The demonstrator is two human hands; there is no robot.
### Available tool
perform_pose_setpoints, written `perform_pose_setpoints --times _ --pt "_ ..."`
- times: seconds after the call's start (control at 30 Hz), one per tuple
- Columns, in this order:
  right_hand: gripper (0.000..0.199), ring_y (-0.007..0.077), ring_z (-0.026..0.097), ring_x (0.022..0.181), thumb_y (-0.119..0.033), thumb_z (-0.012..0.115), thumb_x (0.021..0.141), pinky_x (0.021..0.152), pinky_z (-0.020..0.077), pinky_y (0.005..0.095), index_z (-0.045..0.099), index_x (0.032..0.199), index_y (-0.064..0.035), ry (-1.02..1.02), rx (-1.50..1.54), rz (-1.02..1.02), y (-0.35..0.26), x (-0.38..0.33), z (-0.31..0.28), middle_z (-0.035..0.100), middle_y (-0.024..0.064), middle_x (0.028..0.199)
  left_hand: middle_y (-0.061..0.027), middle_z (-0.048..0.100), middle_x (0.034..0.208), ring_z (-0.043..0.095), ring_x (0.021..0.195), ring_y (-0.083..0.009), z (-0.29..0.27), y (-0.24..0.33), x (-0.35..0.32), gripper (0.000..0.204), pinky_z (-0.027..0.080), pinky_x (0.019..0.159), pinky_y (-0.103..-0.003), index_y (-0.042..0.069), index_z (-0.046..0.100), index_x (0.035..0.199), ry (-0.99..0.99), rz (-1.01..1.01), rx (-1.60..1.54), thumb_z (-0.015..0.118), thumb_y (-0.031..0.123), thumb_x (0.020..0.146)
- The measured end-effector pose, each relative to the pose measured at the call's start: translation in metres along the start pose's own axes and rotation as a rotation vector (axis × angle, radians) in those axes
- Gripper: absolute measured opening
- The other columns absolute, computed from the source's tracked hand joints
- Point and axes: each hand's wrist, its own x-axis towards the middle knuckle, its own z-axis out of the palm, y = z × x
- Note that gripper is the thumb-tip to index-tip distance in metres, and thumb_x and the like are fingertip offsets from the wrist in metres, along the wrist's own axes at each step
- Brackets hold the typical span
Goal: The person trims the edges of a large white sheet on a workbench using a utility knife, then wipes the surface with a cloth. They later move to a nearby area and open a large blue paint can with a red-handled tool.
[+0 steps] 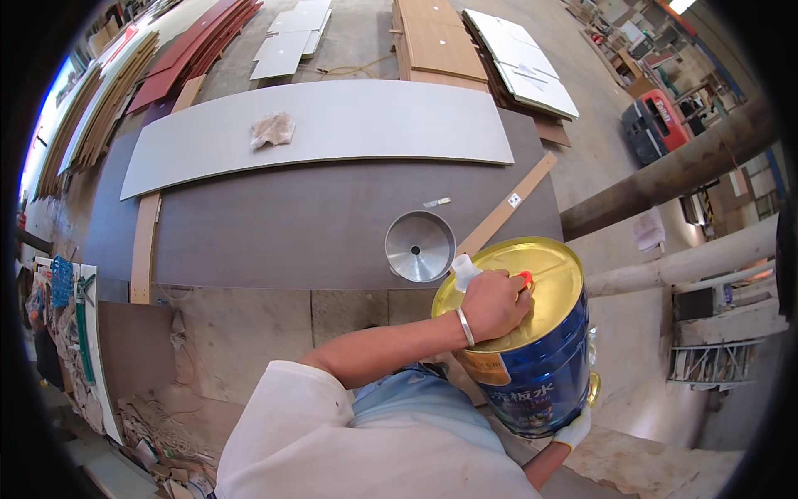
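Observation:
A large blue metal drum (532,399) with a gold lid (553,258) leans against the front of my body, its top tilted toward the table. My bare left hand (496,306), a bracelet on its wrist, lies over the lid with curled fingers. They close on a small red cap-like piece (524,279). Beside those fingers a white plastic spout (464,271) sticks up from the lid. My right hand (572,429), in a white glove, holds the drum low on its right side; its fingers are partly hidden. A metal funnel (420,223) sits on the table left of the spout.
The brown table (274,249) carries a long white panel (374,125) with a crumpled cloth (273,130) on it. A small scraper (437,202) and a wooden strip (503,208) lie near the funnel. Stacked boards (440,41) stand beyond; a thick pipe (665,175) slants at right.

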Motion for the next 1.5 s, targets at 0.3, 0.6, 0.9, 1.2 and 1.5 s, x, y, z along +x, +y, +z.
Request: perform_pose_setpoints --times 0.3,0.6,0.9,1.2,1.5 --pt "0.031 0.0245 0.065 0.097 -0.017 0.057 0.096 0.088 0.0539 0.0385 0.066 0.114 0.0063 0.020 -0.007 -0.097 -0.044 -0.042 0.016 0.068 0.0137 0.111 -0.0214 0.065 0.074 0.065 0.074 -0.0390 -0.011 -0.015 -0.002 0.028 0.051 0.070 -0.050 0.003 0.073 0.082 -0.038 -0.098 -0.082 0.062 0.027 0.089" --pt "0.028 0.0265 0.064 0.099 -0.016 0.056 0.096 0.089 0.0543 0.0406 0.064 0.114 0.0050 0.043 -0.092 -0.125 -0.060 -0.065 0.026 0.066 0.0155 0.114 -0.0219 0.065 0.075 0.065 0.073 -0.0396 -0.010 -0.026 -0.003 0.030 0.051 0.068 -0.050 0.002 0.072 0.080 -0.047 -0.095 -0.094 0.062 0.029 0.089" --pt "0.026 0.0263 0.064 0.098 -0.015 0.058 0.095 0.089 0.0545 0.0410 0.064 0.111 0.0048 0.070 -0.095 -0.122 -0.062 -0.073 0.032 0.066 0.0145 0.111 -0.0223 0.065 0.075 0.065 0.073 -0.0400 -0.014 -0.033 -0.001 0.031 0.051 0.068 -0.051 0.002 0.071 0.078 -0.040 -0.089 -0.113 0.062 0.029 0.090" --pt "0.017 0.0215 0.061 0.089 -0.011 0.057 0.092 0.082 0.0530 0.0371 0.064 0.099 0.0029 0.138 -0.097 -0.158 -0.068 -0.087 0.034 0.064 0.0091 0.100 -0.0212 0.066 0.076 0.065 0.074 -0.0401 -0.012 -0.038 0.001 0.032 0.050 0.068 -0.051 0.002 0.070 0.077 -0.078 -0.101 -0.149 0.061 0.030 0.090" --pt "0.015 0.0183 0.059 0.085 -0.010 0.057 0.091 0.080 0.0524 0.0336 0.063 0.094 0.0025 0.144 -0.181 -0.216 -0.081 -0.104 0.038 0.063 0.0072 0.094 -0.0208 0.065 0.076 0.064 0.070 -0.0396 -0.010 -0.046 0.000 0.026 0.050 0.066 -0.047 0.003 0.073 0.089 -0.119 -0.112 -0.157 0.062 0.026 0.093"
